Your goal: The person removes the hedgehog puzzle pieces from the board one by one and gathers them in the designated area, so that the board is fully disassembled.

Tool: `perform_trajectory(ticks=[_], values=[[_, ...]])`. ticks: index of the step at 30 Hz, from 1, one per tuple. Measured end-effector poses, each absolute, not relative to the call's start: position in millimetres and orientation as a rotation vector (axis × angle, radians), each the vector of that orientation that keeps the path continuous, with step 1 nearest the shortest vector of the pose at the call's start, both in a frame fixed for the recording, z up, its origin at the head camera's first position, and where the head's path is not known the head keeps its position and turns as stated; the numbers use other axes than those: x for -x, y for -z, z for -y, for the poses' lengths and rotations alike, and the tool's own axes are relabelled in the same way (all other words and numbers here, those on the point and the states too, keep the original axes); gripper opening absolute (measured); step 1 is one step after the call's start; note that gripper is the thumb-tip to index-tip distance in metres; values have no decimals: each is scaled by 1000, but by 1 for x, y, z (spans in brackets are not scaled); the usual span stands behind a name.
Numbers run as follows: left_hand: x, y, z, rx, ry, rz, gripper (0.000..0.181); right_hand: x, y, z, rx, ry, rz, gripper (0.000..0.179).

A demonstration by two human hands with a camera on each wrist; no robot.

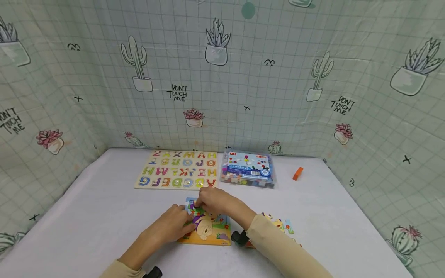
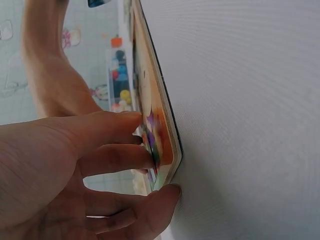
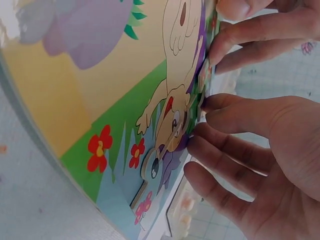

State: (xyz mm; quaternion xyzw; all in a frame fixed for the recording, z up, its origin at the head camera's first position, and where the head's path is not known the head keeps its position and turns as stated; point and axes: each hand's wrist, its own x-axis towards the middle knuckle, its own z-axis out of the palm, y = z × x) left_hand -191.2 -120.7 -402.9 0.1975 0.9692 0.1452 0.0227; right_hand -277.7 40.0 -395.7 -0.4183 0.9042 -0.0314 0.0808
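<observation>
A jigsaw puzzle board (image 1: 208, 241) with a cartoon animal picture lies flat on the white table. My left hand (image 1: 170, 223) rests at its left side. In the left wrist view its extended fingers (image 2: 117, 157) touch the picture, while the lower fingers lie against the board's edge. At the upper left of the board, my right hand (image 1: 215, 199) pinches a small green puzzle piece (image 3: 194, 109) between thumb and fingers. Those fingers hide most of the piece. A raised piece edge and an uncovered recess show in the right wrist view.
Behind the board lie a wooden alphabet board (image 1: 177, 170) and a clear plastic box (image 1: 247, 170) of coloured parts. An orange block (image 1: 298, 173) sits at the back right. More picture pieces (image 1: 279, 223) lie partly behind the right sleeve.
</observation>
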Motion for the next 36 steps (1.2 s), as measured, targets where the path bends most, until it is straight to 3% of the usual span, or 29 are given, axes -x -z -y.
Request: perform_trajectory(ticks=[12,20,36], values=[[191,403,121,-553,-454,-2989,29,277,396,-42,1188,185,-2738,22],[191,404,123,-542,-482,-2969,31,282,396,-45,1230,255,-2662,33],[190,403,122,-559,-441,-2979,30,283,396,-42,1226,180,-2672,36]])
